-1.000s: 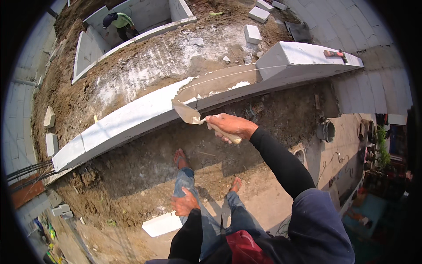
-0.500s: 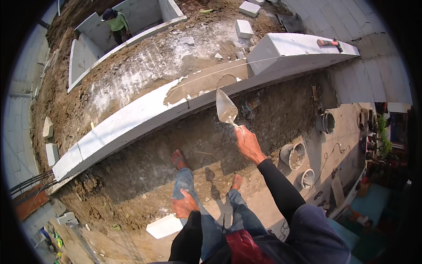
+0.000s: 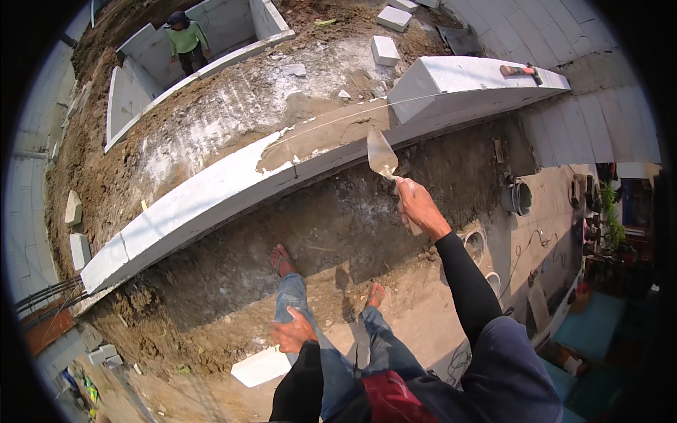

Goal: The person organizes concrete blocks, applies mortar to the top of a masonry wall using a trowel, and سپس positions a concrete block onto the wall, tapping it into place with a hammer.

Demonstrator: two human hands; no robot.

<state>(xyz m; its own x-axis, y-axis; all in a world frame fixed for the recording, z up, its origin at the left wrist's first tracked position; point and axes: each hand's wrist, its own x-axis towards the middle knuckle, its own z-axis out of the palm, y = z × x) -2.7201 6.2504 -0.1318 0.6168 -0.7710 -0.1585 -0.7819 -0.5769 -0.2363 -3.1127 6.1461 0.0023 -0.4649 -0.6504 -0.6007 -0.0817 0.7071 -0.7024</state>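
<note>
My right hand (image 3: 422, 207) is closed round the handle of a pointing trowel (image 3: 381, 153). Its grey blade, smeared with mortar, points up, the tip at the near edge of a mortar bed (image 3: 331, 134). That wet, brown-grey layer covers part of the top of a low white block wall (image 3: 190, 190), beside a higher block course (image 3: 451, 81). A thin string line (image 3: 317, 127) runs over the mortar. Down by my left leg, my left hand (image 3: 294, 331) holds nothing; its fingers are loosely bent and apart. Below it lies a white block (image 3: 259, 366) on the ground.
A hammer (image 3: 520, 71) with a red handle rests on the higher course. Buckets (image 3: 517, 198) stand at the right, with cables on the ground. Loose white blocks (image 3: 385, 51) lie beyond the wall. A person in green (image 3: 186, 42) stands inside a walled pit at the far left.
My right hand and the trowel have moved right and slightly up, along the mortar's near edge. A rounded mark in the mortar now looks smoothed. My left hand stays by my leg.
</note>
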